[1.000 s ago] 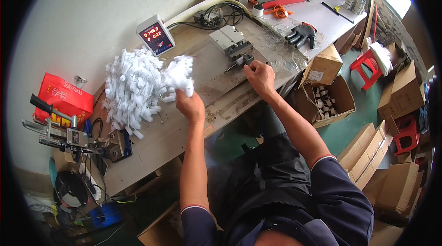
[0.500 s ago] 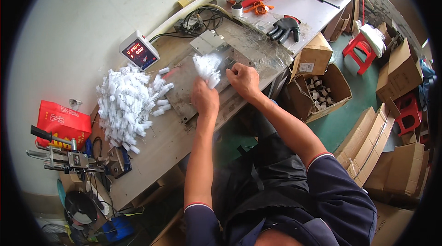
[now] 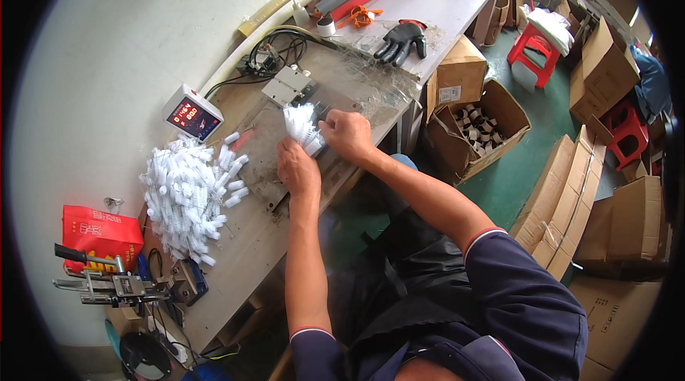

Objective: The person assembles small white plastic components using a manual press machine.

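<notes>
My left hand (image 3: 298, 170) is closed around a bunch of small white bristle brushes (image 3: 300, 124), their bristle ends pointing up and away from me. Close by on the right, my right hand (image 3: 347, 137) has its fingers curled in toward the bunch; whatever they pinch is hidden. Both hands are over a worn metal plate (image 3: 267, 178) on the workbench, just in front of a grey metal block (image 3: 289, 86). A large heap of similar white brushes (image 3: 187, 195) lies on the bench to the left, with several loose ones along its right side.
Behind the heap stands a counter box with a lit red display (image 3: 193, 115). A lever press (image 3: 128, 287) and a red bag (image 3: 100, 231) are at the left end. Farther back lies a black-coated glove (image 3: 403, 42). An open carton (image 3: 492, 131) stands right of the bench.
My right hand has come closer to the brush bunch, which my left hand still holds. The whole view has shifted slightly.
</notes>
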### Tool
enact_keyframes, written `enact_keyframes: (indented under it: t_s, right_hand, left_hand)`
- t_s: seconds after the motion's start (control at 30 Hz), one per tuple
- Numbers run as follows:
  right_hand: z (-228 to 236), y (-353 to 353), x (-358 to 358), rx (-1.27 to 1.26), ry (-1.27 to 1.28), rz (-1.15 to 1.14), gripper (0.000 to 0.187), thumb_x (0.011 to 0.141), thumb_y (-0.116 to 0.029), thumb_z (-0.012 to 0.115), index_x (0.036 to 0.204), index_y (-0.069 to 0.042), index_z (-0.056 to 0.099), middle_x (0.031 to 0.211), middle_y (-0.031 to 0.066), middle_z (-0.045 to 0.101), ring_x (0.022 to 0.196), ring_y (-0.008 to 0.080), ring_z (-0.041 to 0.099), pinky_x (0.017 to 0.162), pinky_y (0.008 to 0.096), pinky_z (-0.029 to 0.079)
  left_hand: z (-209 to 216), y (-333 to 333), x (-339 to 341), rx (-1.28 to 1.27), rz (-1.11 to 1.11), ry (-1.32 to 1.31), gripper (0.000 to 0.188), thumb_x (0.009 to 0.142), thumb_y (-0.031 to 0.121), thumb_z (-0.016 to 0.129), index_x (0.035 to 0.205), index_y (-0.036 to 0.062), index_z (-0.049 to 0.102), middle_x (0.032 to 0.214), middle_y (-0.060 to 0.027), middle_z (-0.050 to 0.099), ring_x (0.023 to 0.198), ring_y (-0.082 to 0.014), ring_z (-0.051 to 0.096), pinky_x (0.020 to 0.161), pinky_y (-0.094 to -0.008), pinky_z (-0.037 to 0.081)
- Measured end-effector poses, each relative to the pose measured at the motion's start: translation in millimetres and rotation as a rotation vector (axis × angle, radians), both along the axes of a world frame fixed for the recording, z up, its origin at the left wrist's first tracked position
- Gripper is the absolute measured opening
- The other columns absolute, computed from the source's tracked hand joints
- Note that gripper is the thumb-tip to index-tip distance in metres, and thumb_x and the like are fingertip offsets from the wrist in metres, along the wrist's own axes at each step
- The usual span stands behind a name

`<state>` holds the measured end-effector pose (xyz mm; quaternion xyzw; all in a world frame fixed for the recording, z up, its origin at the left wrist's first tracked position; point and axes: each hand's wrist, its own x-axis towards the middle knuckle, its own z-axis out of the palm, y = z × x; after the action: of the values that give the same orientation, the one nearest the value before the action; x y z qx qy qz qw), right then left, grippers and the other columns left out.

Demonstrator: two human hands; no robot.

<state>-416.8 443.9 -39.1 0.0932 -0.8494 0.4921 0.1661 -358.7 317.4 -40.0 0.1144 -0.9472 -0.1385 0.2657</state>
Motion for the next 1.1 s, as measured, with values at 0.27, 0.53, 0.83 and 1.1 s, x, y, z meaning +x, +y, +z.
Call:
enact_keyframes:
  t_s: [0.27,0.53,0.83,1.1]
  right_hand:
    - [2.4,0.3,2.3,-0.007,0.014,0.019,0.022,0.082,-0.027,0.072,0.076,-0.006,0.068,0.071,0.0202,0.067,0.072,0.0416,0.067,0.065,0.0516,0.052]
    - [3.2,4.8,1.7,-0.066,-0.03,0.034,0.023,0.084,-0.027,0.072,0.08,-0.005,0.069,0.073,0.0199,0.068,0.074,0.0392,0.068,0.068,0.0489,0.053]
    - [6.3,15.9,-2.3,-0.53,-0.121,0.365,0.024,0.092,-0.016,0.071,0.107,0.003,0.069,0.076,0.0072,0.069,0.063,0.0113,0.061,0.056,0.0286,0.05]
    - [11.9,20.1,-5.4,-0.652,-0.389,0.486,0.029,0.094,-0.021,0.07,0.11,0.003,0.069,0.079,0.0036,0.066,0.06,0.0079,0.055,0.054,0.0237,0.045]
  left_hand:
    - [2.9,-3.6,-0.5,-0.029,-0.021,-0.022,0.008,0.093,0.001,0.055,0.101,-0.0007,0.055,0.103,-0.0201,0.061,0.095,-0.0398,0.067,0.08,-0.0474,0.056]
    - [13.1,-7.6,-3.5,-0.008,0.041,-0.134,0.011,0.09,0.004,0.057,0.101,-0.0006,0.059,0.105,-0.0217,0.064,0.094,-0.0408,0.068,0.081,-0.0465,0.056]
    - [21.7,-26.1,19.5,1.042,-0.065,-0.074,0.018,0.095,0.012,0.067,0.088,-0.0045,0.064,0.068,-0.0095,0.064,0.058,-0.0162,0.059,0.052,-0.0321,0.046]
    - [14.9,-24.5,29.1,0.714,-0.214,-0.061,0.011,0.093,0.007,0.062,0.094,-0.0033,0.064,0.071,-0.0141,0.065,0.057,-0.0216,0.062,0.057,-0.0382,0.049]
